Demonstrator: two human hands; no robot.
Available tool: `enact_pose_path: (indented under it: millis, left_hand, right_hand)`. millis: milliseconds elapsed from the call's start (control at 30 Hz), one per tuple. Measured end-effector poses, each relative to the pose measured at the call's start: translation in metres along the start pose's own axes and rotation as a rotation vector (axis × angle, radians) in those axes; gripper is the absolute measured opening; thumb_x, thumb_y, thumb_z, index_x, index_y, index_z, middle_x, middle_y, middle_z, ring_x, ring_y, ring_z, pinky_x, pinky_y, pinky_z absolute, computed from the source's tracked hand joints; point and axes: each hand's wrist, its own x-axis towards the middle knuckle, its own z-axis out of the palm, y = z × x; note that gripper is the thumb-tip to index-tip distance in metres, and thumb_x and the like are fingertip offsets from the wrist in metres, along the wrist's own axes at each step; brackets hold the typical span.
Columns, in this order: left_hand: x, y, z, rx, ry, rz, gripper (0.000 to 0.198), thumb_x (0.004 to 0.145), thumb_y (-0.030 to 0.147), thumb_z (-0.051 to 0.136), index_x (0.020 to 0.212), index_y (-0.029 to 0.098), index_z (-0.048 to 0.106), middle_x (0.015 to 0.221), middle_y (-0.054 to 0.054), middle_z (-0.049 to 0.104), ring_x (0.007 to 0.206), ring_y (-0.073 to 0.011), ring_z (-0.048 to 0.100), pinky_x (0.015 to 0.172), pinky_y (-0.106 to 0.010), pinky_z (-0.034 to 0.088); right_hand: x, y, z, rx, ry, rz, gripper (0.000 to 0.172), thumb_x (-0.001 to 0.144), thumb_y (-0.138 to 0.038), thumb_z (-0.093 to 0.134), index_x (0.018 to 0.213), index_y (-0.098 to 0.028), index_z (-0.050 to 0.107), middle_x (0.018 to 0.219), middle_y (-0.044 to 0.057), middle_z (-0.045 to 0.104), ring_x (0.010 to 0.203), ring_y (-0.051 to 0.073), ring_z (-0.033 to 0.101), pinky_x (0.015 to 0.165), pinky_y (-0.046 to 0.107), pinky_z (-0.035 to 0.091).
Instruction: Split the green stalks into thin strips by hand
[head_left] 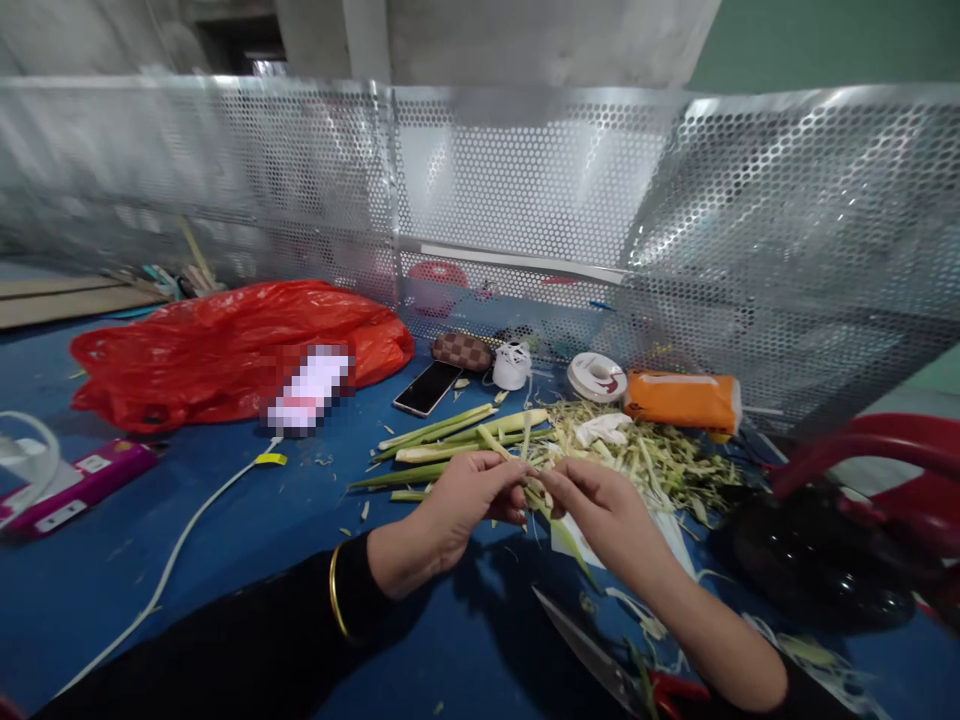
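My left hand [457,505] and my right hand [600,510] meet above the blue table [247,560], both pinched on one thin green leaf strip [537,496] held between them. The strip hangs down to the lower right of my fingers. Several pale green stalks [457,440] lie just beyond my left hand. A heap of shredded peelings [660,455] lies behind my right hand. A gold bangle [336,590] sits on my left wrist over a black sleeve.
Scissors with red handles [615,675] lie near my right forearm. A red plastic bag [225,345], a phone [427,387], an orange packet [682,400], a tape roll [596,377] and a white cable [187,530] are on the table. A perforated metal screen [525,200] closes off the back. A dark bag [817,555] sits at right.
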Motion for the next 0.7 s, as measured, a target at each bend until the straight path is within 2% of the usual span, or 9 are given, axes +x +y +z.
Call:
enact_pose_path:
  millis: [200,333,400,500,567,633,700]
  left_hand:
    - [0.001,0.0,0.001,0.029,0.019,0.037,0.018,0.073,0.026,0.066,0.064,0.012,0.061,0.051,0.003,0.054,0.043,-0.0062,0.048,0.049,-0.02,0.044]
    - [0.002,-0.003,0.001,-0.013,0.062,0.017,0.015,0.077,0.025,0.063,0.07,0.012,0.063,0.051,0.004,0.054,0.04,-0.0069,0.048,0.047,-0.021,0.044]
    - [0.003,-0.002,-0.001,-0.037,0.058,0.021,0.016,0.078,0.027,0.063,0.076,0.011,0.065,0.055,0.002,0.058,0.042,-0.0062,0.049,0.044,-0.018,0.042]
    - [0.003,0.004,-0.006,-0.076,-0.007,0.049,0.023,0.079,0.033,0.065,0.083,0.011,0.068,0.07,-0.003,0.066,0.043,-0.0035,0.047,0.037,-0.015,0.031]
    - [0.002,0.008,-0.008,-0.091,-0.072,0.048,0.025,0.077,0.035,0.066,0.084,0.01,0.069,0.069,-0.003,0.065,0.041,-0.0024,0.044,0.035,-0.015,0.026]
    - [0.0,0.011,-0.009,-0.102,-0.115,0.048,0.023,0.073,0.031,0.07,0.082,0.01,0.07,0.061,-0.001,0.061,0.038,-0.002,0.042,0.035,-0.016,0.023]
    - [-0.001,0.01,-0.009,-0.113,-0.123,0.064,0.02,0.071,0.027,0.071,0.08,0.01,0.069,0.055,0.002,0.057,0.036,-0.002,0.041,0.035,-0.016,0.022]
  right_hand:
    - [-0.007,0.0,0.008,-0.084,-0.067,-0.066,0.036,0.09,-0.042,0.046,0.062,-0.02,0.051,0.057,-0.002,0.05,0.057,0.014,0.045,0.055,0.025,0.033]
    - [-0.004,0.004,0.007,-0.101,-0.097,-0.089,0.036,0.091,-0.035,0.044,0.059,-0.021,0.046,0.056,-0.002,0.048,0.056,0.014,0.046,0.054,0.025,0.034]
    - [-0.004,0.003,0.006,-0.153,0.009,-0.136,0.028,0.091,-0.033,0.045,0.067,-0.021,0.052,0.063,-0.001,0.052,0.061,0.016,0.049,0.058,0.027,0.038]
    - [-0.009,-0.004,0.004,-0.215,0.342,-0.326,0.01,0.089,-0.029,0.052,0.089,-0.021,0.058,0.081,0.005,0.059,0.077,0.021,0.054,0.071,0.032,0.042]
    - [-0.012,-0.008,0.004,-0.211,0.451,-0.425,0.007,0.088,-0.026,0.055,0.086,-0.021,0.059,0.079,0.005,0.058,0.078,0.021,0.055,0.072,0.033,0.041]
    - [-0.015,-0.01,0.007,-0.169,0.381,-0.42,0.012,0.088,-0.025,0.055,0.078,-0.021,0.061,0.073,0.004,0.058,0.072,0.02,0.054,0.068,0.032,0.041]
    - [-0.015,-0.009,0.011,-0.071,0.253,-0.317,0.016,0.087,-0.029,0.057,0.075,-0.021,0.064,0.072,0.003,0.059,0.07,0.019,0.054,0.067,0.032,0.041]
